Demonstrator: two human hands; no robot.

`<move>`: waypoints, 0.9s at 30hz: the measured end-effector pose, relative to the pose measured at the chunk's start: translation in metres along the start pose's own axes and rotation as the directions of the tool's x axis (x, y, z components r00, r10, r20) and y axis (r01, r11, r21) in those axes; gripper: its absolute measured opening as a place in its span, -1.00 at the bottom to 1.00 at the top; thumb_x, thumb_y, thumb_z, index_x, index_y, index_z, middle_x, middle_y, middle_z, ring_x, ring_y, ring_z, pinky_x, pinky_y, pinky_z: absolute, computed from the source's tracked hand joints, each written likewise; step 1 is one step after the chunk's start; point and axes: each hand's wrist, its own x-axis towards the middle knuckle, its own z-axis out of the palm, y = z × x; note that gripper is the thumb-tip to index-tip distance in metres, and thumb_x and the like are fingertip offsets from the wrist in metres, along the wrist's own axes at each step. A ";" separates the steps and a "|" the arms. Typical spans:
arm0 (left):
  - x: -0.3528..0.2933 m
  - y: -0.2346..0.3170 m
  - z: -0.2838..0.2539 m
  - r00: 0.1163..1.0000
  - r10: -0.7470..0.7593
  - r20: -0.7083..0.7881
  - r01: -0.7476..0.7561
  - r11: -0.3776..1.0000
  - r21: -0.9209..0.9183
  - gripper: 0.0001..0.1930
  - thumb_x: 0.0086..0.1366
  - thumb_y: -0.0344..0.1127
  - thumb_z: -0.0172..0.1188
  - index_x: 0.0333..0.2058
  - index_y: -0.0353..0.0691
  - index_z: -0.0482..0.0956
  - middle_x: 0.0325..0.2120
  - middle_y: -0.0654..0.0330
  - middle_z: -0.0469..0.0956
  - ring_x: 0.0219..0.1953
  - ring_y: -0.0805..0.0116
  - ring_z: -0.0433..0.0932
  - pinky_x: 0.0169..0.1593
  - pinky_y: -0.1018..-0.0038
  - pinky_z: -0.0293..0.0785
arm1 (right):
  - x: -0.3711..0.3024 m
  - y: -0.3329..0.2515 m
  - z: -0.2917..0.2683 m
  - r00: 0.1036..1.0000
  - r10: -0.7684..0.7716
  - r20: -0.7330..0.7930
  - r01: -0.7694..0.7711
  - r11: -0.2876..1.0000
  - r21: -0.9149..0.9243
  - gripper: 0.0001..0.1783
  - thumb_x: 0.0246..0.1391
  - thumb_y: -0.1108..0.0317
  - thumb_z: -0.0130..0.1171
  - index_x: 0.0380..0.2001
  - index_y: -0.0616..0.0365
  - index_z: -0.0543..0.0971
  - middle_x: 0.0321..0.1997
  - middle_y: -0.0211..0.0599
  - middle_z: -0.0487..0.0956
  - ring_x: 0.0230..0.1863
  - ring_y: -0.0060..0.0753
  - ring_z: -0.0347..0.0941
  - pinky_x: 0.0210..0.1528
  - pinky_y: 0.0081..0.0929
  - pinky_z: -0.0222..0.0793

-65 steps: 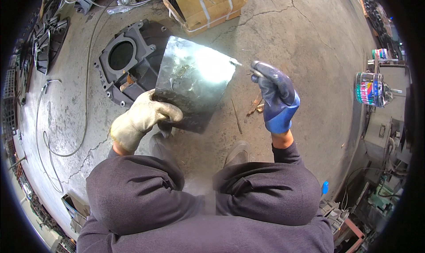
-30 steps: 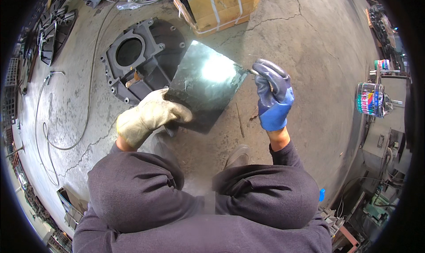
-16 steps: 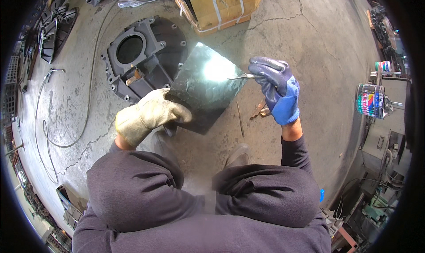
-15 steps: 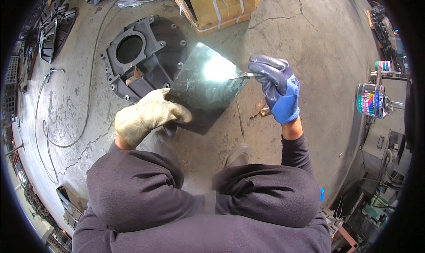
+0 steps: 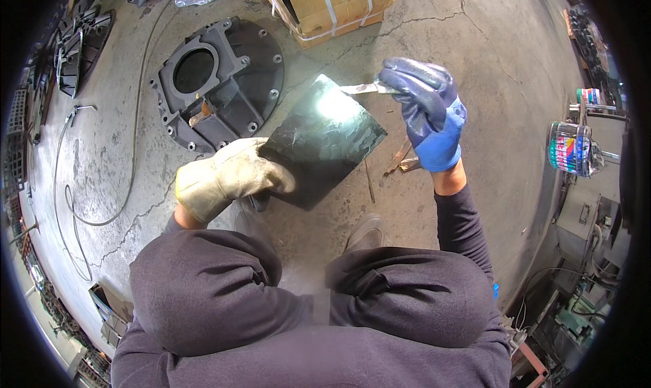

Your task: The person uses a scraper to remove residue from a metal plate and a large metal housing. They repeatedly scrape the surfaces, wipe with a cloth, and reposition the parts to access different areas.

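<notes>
1. Left hand, tan leather glove: clamped on the lower-left edge of a dark metal plate, held tilted above the concrete floor.
2. Right hand, blue glove: closed around a thin metal scraper, tip at the plate's upper corner.
3. Black cast housing: on the floor, just beyond the plate.

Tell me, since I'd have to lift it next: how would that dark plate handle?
The plate probably stays stiff: held by one corner in the left hand, it shows no sag. Its glossy glare suggests a slick surface, so gloves help. It looks like thin sheet metal, likely heavy for its size, with edges that may be sharp.
</notes>
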 end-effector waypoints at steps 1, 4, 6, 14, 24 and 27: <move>0.000 0.000 0.000 0.999 0.041 -0.026 -0.041 0.999 0.010 -0.69 0.02 -0.41 0.36 -0.18 -0.17 0.72 -0.19 0.28 0.73 -0.14 0.23 0.67 0.05 0.34 0.58 | 0.001 -0.001 -0.001 1.000 0.003 -0.013 -0.003 1.000 0.005 -0.51 -0.05 0.67 0.23 0.00 0.10 0.71 0.07 -0.18 0.71 0.09 -0.14 0.62 0.17 -0.29 0.48; 0.000 0.006 0.000 0.945 -0.325 -0.037 0.271 0.843 -0.464 -0.78 0.08 -0.44 0.32 -0.24 -0.16 0.71 -0.20 0.29 0.72 -0.15 0.28 0.68 0.00 0.41 0.59 | 0.000 -0.005 -0.008 0.999 0.029 0.037 -0.033 0.991 0.126 -0.73 0.24 0.48 0.22 -0.03 0.13 0.75 0.04 -0.18 0.73 0.10 -0.16 0.61 0.22 -0.27 0.42; 0.000 0.009 -0.004 0.919 -0.394 -0.012 0.329 0.784 -0.527 -0.81 0.12 -0.47 0.30 -0.26 -0.17 0.71 -0.20 0.28 0.72 -0.16 0.31 0.69 -0.03 0.45 0.60 | -0.003 -0.009 -0.013 0.993 0.056 0.105 -0.070 0.989 0.129 -0.74 0.22 0.44 0.25 -0.04 0.12 0.75 0.04 -0.19 0.73 0.07 -0.13 0.63 0.18 -0.26 0.45; 0.001 0.011 -0.010 0.930 -0.362 0.054 0.356 0.861 -0.363 -0.81 0.17 -0.27 0.24 -0.26 -0.02 0.77 -0.17 0.34 0.74 -0.06 0.27 0.66 0.08 0.34 0.55 | -0.007 -0.002 -0.018 0.987 0.044 0.153 -0.054 0.997 0.056 -0.72 0.15 0.52 0.23 -0.07 0.14 0.74 0.04 -0.18 0.72 0.08 -0.11 0.61 0.17 -0.29 0.45; 0.004 0.018 -0.011 0.897 -0.434 0.085 0.414 0.756 -0.507 -0.80 0.17 -0.35 0.27 -0.21 -0.13 0.73 -0.16 0.32 0.74 -0.08 0.32 0.66 0.06 0.38 0.57 | -0.002 0.002 -0.006 0.998 -0.050 0.033 0.048 0.998 0.034 -0.47 -0.08 0.70 0.17 -0.01 0.05 0.72 0.05 -0.21 0.71 0.02 -0.08 0.62 0.15 -0.25 0.50; 0.002 0.017 -0.009 0.845 -0.520 0.121 0.477 0.633 -0.610 -0.75 0.15 -0.49 0.31 -0.15 -0.32 0.66 -0.20 0.23 0.72 -0.18 0.42 0.68 -0.02 0.48 0.61 | -0.003 -0.001 -0.011 0.997 0.063 0.034 -0.067 0.991 0.118 -0.46 -0.06 0.70 0.16 0.00 0.02 0.72 0.07 -0.24 0.71 0.04 -0.10 0.62 0.16 -0.25 0.49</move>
